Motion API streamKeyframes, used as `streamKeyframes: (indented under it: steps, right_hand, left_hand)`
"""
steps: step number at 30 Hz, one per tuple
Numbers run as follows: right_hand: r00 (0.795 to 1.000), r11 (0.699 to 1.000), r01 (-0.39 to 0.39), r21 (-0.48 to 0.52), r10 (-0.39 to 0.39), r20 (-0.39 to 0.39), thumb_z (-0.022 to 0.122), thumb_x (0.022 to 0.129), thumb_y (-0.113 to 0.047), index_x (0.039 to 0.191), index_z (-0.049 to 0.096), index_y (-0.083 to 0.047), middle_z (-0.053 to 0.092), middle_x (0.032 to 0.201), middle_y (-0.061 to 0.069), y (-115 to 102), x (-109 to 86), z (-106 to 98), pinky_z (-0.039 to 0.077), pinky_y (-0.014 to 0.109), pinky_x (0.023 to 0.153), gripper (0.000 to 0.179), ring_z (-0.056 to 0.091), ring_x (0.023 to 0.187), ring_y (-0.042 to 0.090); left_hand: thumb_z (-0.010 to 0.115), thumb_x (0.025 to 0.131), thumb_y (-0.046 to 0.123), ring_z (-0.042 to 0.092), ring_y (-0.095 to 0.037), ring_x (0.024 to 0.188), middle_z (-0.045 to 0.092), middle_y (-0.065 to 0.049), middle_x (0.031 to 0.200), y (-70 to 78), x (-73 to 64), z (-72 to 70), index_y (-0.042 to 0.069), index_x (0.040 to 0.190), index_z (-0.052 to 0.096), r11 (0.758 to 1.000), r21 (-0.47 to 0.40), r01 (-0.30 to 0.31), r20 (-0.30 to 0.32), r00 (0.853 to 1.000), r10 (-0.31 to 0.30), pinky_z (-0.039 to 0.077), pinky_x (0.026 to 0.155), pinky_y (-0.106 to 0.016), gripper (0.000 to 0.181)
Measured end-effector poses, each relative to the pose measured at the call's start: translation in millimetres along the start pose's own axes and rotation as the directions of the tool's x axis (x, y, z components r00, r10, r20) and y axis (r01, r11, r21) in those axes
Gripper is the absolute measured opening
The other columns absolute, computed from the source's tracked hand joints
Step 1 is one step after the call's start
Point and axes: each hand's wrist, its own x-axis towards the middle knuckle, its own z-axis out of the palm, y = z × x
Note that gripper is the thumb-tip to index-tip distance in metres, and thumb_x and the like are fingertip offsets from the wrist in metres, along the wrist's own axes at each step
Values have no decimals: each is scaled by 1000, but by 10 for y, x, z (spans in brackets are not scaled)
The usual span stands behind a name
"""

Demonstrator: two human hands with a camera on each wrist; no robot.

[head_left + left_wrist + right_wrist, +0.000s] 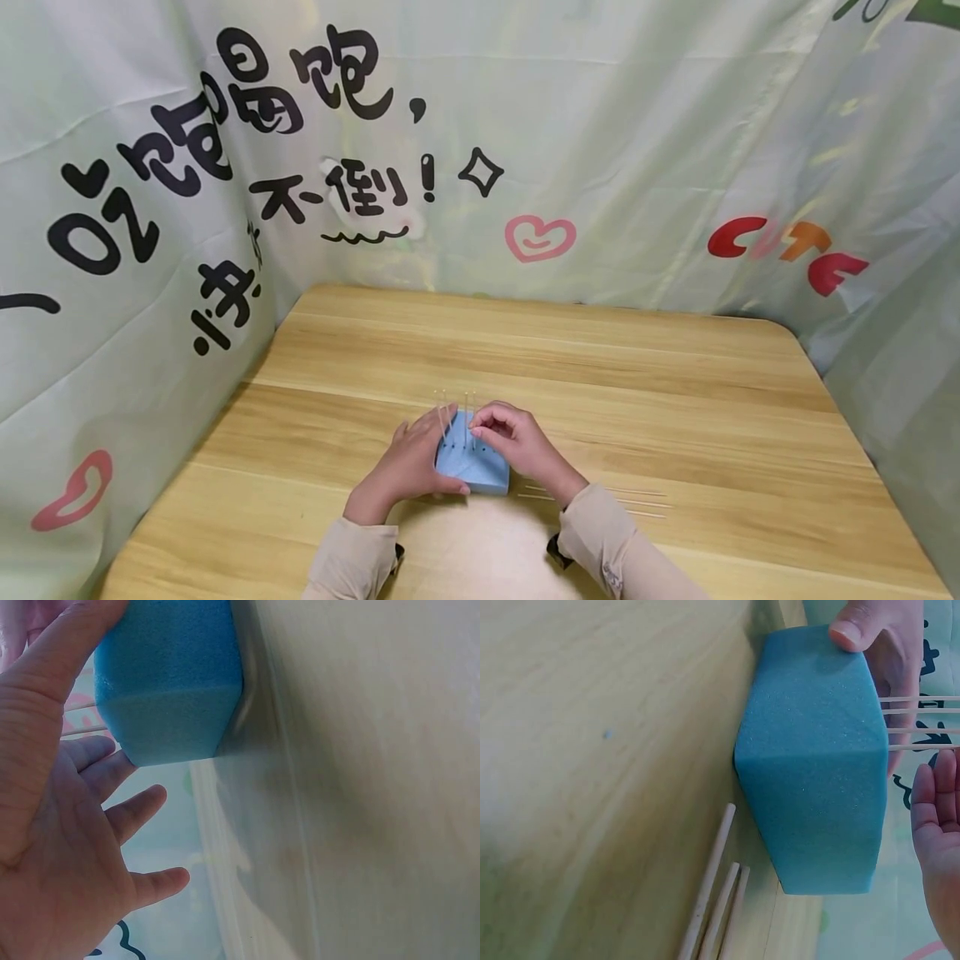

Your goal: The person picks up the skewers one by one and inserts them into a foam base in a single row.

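Note:
A blue foam block (487, 477) sits on the wooden table, with several thin wooden sticks (466, 417) standing in its top in small holes. My left hand (411, 463) holds the block from the left, thumb along the near side and fingers toward the back; the left wrist view shows its outer fingers spread away from the foam (169, 724). Above the block, my right hand (525, 446) pinches the rightmost upright stick between thumb and index finger. In the right wrist view, the sticks (919, 730) stick out of the block's top in a row.
Several loose wooden sticks (637, 502) lie on the table (750, 433) to the right of the block, partly under the right forearm. A pale printed curtain (615, 150) hangs along the table's back and sides.

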Motion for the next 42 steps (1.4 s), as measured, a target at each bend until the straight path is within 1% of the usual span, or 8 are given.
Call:
streamKeyframes:
  steps: [8, 15, 19, 24, 28, 31, 38, 42]
  right_hand:
    - [1000, 1000, 3, -11, -3, -4, 59, 89, 5, 92, 62, 12, 62, 91, 21, 7, -6, -8, 49, 16, 73, 8, 56, 84, 8]
    - [999, 1000, -22, -17, 21, -25, 61, 89, 1, 98, 64, 10, 63, 97, 23, 229, -4, -54, 50, 17, 72, 13, 58, 86, 9]
    - [999, 999, -43, -28, 42, -33, 63, 90, -7, 102, 65, 7, 64, 101, 20, 256, -20, -126, 51, 19, 75, 18, 59, 89, 8]
    - [998, 999, -29, -41, 27, -51, 63, 90, -10, 101, 65, 8, 64, 102, 23, 259, -79, -248, 52, 22, 80, 21, 60, 91, 10]
    - [996, 999, -21, -49, 16, -84, 63, 90, -7, 99, 64, 9, 62, 100, 25, 271, -156, -361, 52, 22, 78, 18, 60, 89, 10]
    - [994, 998, -40, -54, 34, -104, 62, 90, -4, 99, 64, 8, 62, 99, 24, 273, -224, -455, 52, 22, 79, 16, 60, 89, 10]
    - [986, 990, -94, -103, 79, -145, 60, 89, 2, 100, 65, 5, 63, 98, 4, 244, -395, -730, 52, 22, 79, 12, 60, 90, 10]
    - [983, 989, -81, -124, 59, -176, 61, 89, 0, 100, 66, 2, 64, 97, 2, 210, -521, -888, 52, 21, 78, 12, 61, 90, 11]
  left_hand:
    - [85, 59, 52, 29, -32, 138, 32, -12, 151, 9, 1, 2, 8, 150, 26, 1000, 1, -1, -1, 1000, 1, 17, 106, -65, 116]
    - [84, 59, 52, 28, -32, 138, 31, -13, 151, 10, 3, 11, 7, 149, 26, 1000, -1, 0, 0, 1000, 0, 16, 106, -65, 116]
    - [84, 59, 53, 27, -32, 139, 30, -13, 152, 16, 3, 13, 8, 150, 26, 1000, 2, 7, 4, 1000, -7, 15, 107, -64, 117]
    - [84, 60, 52, 25, -32, 140, 29, -13, 153, 18, 4, 14, 8, 150, 25, 1000, 2, 16, 7, 1000, -16, 14, 108, -64, 117]
    - [85, 59, 51, 25, -32, 140, 29, -13, 153, 23, 0, 12, 9, 150, 25, 1000, -4, 23, 4, 1000, -23, 13, 108, -63, 117]
    - [85, 58, 51, 25, -32, 140, 28, -12, 153, 21, 1, 13, 10, 150, 24, 1000, -1, 28, 3, 1000, -28, 13, 109, -62, 118]
    - [85, 57, 52, 24, -32, 140, 27, -12, 153, 20, 5, 18, 10, 151, 24, 1000, 9, 29, -1, 1000, -29, 12, 110, -62, 120]
    - [86, 57, 51, 24, -32, 140, 28, -12, 153, 32, 6, 20, 9, 150, 25, 1000, 5, 27, -1, 1000, -27, 12, 109, -62, 119]
